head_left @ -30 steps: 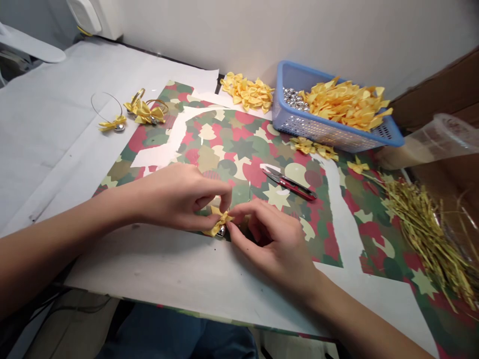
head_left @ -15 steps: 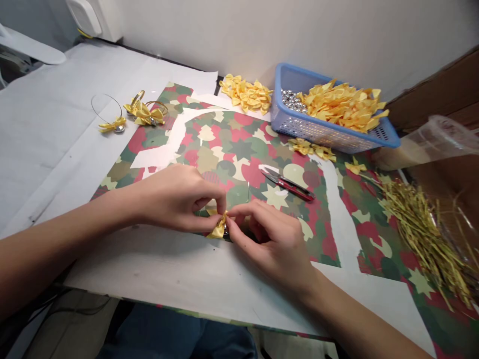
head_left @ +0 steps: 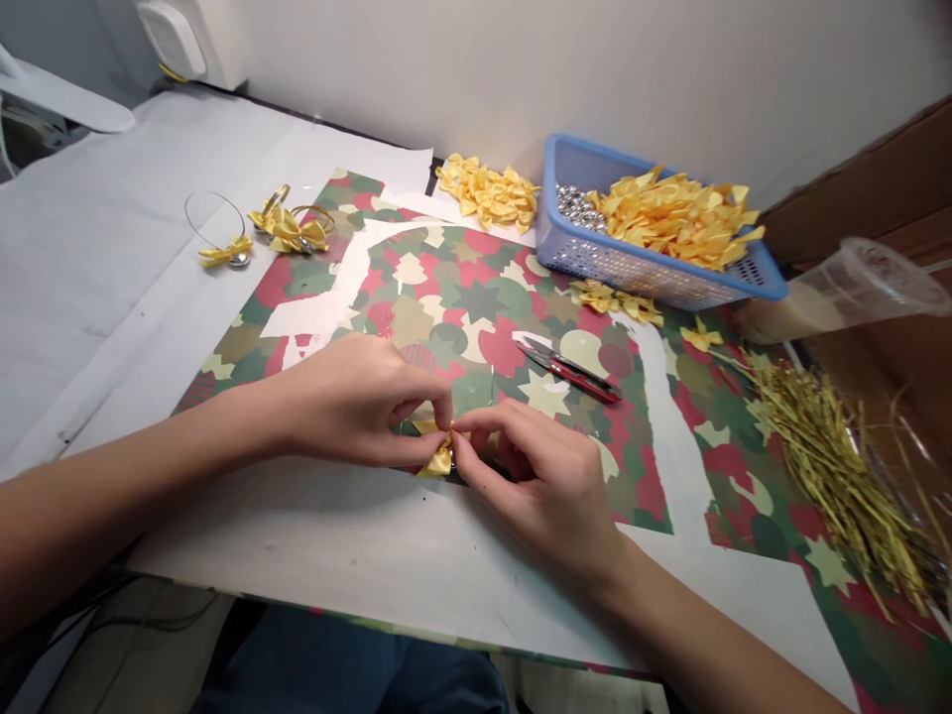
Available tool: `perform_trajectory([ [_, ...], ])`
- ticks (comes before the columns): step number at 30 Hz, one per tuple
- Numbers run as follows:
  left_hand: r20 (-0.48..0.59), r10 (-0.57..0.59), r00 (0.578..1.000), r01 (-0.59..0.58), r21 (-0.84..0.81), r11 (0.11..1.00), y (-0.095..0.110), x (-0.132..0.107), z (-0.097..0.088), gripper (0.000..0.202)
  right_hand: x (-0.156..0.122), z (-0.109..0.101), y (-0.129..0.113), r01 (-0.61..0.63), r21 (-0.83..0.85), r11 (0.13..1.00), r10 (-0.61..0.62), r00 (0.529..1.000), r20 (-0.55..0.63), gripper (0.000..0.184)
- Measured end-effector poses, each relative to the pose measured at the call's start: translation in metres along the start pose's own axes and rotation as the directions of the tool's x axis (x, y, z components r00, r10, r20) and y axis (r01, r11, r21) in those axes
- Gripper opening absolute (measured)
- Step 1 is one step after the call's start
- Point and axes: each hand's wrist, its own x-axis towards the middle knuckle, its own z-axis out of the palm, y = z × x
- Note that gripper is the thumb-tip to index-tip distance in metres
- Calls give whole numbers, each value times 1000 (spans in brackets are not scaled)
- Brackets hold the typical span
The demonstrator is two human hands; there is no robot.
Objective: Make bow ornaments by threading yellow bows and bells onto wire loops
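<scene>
A yellow ribbon bow (head_left: 439, 461) with a small silvery bell, mostly hidden, sits between my fingertips near the front of the table. My left hand (head_left: 372, 402) pinches the bow from the left with thumb and forefinger. From the right, my right hand (head_left: 539, 461) also closes thumb and forefinger on it, beside the bell. The fingers cover much of the bow's middle. Beyond my right hand lies a pair of red-handled thread snips (head_left: 571, 372) on the patterned paper (head_left: 476, 297).
A blue basket (head_left: 661, 268) holds yellow bows and silver bells. Left of it lies a pile of bows (head_left: 487, 188). Gold ties (head_left: 840, 476) lie at right, near a clear plastic cup (head_left: 855, 288). Bows with looped ties (head_left: 294, 233) lie at back left.
The view has shifted slightly. Both hands keep their pinch on the bow, and its lower loop sits a little further right between the fingertips.
</scene>
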Motion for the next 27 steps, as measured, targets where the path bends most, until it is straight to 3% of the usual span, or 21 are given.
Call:
perform_trajectory([
  [6,-21,-27,999,26,-66,997,-1,-1,2,4,1,-1,0,-30,21,999,30,1000,8,9],
  [13,-18,-47,999,45,-111,993,-2,0,1,6,3,-7,1,-217,132,967,209,975,77,7],
  [21,-22,-29,999,27,-108,994,-3,-2,2,6,4,-9,2,-300,223,927,285,953,98,7],
  [24,-39,9,999,-11,-52,999,-4,-3,4,5,5,-9,2,-357,288,889,329,934,143,7],
  [27,-159,151,976,-122,179,976,-6,-4,3,8,6,-10,4,-446,379,811,394,895,210,8],
])
